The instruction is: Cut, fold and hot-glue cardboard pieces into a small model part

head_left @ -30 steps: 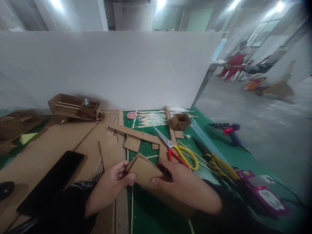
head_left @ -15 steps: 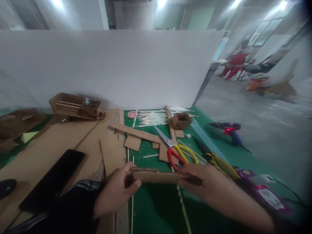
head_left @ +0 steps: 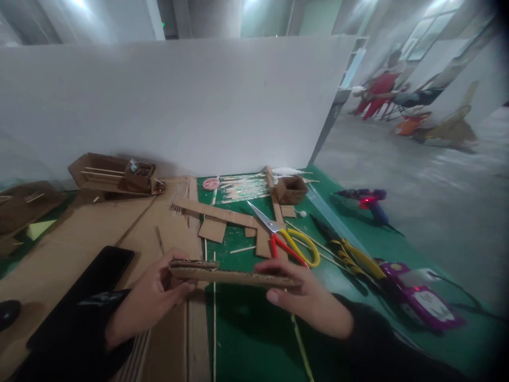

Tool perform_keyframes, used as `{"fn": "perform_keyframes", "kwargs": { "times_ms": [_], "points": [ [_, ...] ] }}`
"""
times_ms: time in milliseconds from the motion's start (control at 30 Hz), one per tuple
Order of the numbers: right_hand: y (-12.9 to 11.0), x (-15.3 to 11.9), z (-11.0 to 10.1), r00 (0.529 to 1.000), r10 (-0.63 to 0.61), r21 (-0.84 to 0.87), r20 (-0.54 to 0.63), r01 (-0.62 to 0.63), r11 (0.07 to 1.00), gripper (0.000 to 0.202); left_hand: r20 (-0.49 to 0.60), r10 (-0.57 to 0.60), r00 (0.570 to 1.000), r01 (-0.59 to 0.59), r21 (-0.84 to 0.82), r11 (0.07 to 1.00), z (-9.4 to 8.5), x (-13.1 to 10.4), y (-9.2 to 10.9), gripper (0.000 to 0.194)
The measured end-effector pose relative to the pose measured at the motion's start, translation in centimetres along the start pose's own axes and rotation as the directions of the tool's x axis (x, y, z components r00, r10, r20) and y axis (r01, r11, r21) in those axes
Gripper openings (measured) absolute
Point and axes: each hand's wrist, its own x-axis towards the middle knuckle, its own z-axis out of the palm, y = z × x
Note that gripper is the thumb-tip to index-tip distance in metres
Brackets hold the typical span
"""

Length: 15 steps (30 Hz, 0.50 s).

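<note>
Two hands, left [head_left: 149,300] and right [head_left: 312,300], hold layered cardboard [head_left: 230,276] above the green tabletop [head_left: 250,339].

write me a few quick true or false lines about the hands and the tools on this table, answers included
1. The left hand and right hand both touch the cardboard piece. True.
2. The pliers lie to the right of the scissors. True.
3. Both handles of the scissors are red. False: one is red, the other yellow.
4. The left hand grips the pliers. False: it holds the cardboard piece.
5. The small open box stands farther from the person than the scissors' handles. True.
</note>
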Motion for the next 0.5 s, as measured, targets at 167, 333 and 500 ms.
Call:
{"fn": "perform_keyframes", "kwargs": {
  "times_ms": [167,333,500],
  "points": [
    [3.8,-0.7,-0.7,0.998,-0.041,-0.285,0.040,0.051,0.957,0.025,0.193,0.006,0.981,-0.022,0.081,0.996,1.4,0.4,0.2,0.017],
    [5.0,-3.1,-4.1,0.993,-0.110,-0.464,0.051,0.121,0.877,0.025,0.249,-0.007,0.968,-0.058,0.253,0.966,5.2,1.9,1.1,0.009],
    [2.8,-5.5,-6.5,0.997,-0.035,-0.675,-0.067,-0.019,0.737,0.043,0.234,0.041,0.971,-0.111,0.292,0.950,7.2,2.9,1.5,0.009]
  ]
}}
